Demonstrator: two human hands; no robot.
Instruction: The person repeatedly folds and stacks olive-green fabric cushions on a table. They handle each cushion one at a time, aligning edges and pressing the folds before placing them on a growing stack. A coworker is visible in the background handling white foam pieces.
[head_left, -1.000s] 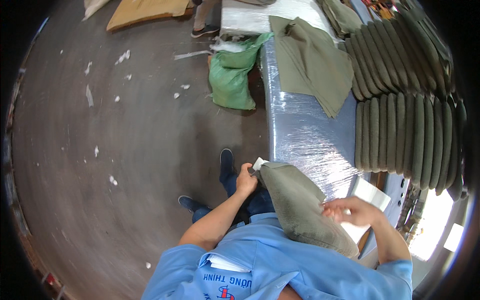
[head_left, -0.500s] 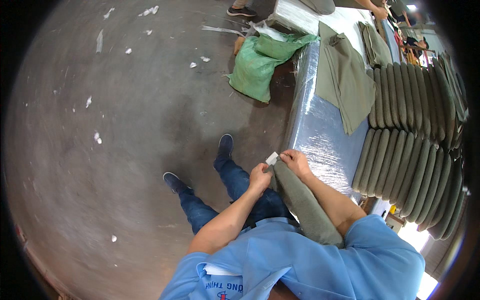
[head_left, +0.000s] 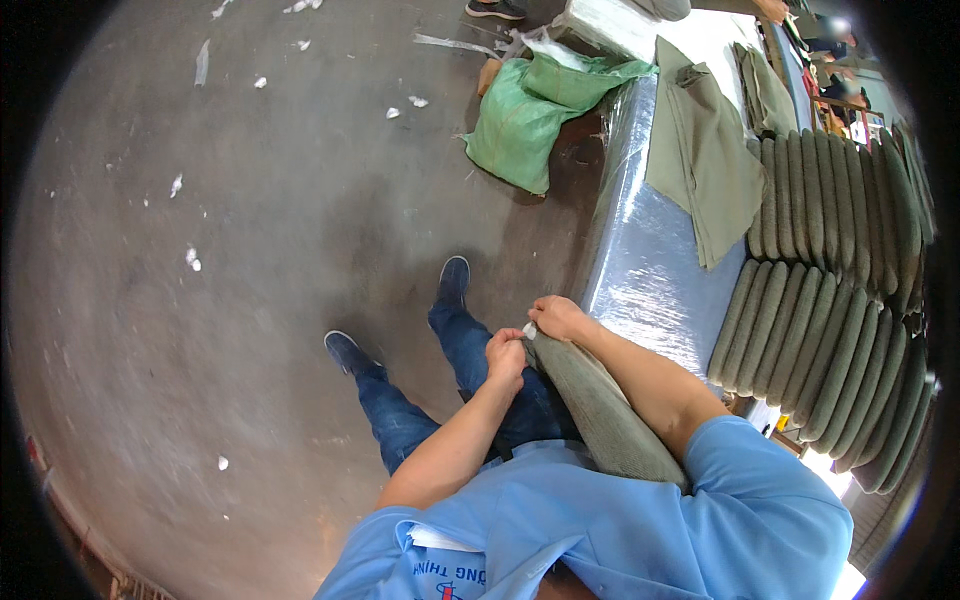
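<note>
Stacks: two rows of cushions (head_left: pixel 800 345) along the surface's (head_left: pixel 660 310) right side; I judge these done.
Held cushion (head_left: pixel 615 425): in hand, so I judge it unfinished; what remains, I cannot tell.
Left grip (head_left: pixel 506 357): pinching its far tip.
Right grip (head_left: pixel 560 318): pinching that tip beside a white piece (head_left: pixel 530 331).
Position: off the surface's near-left corner, running from both grips toward the shirt (head_left: pixel 590 520).

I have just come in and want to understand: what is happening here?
A person in a blue shirt stands beside a plastic-wrapped table. The left hand grips the far end of a grey-green cushion; the right hand is at the same end, with a small white piece between them. Similar cushions stand in two rows to the right, and a green cloth lies on the table.
</note>
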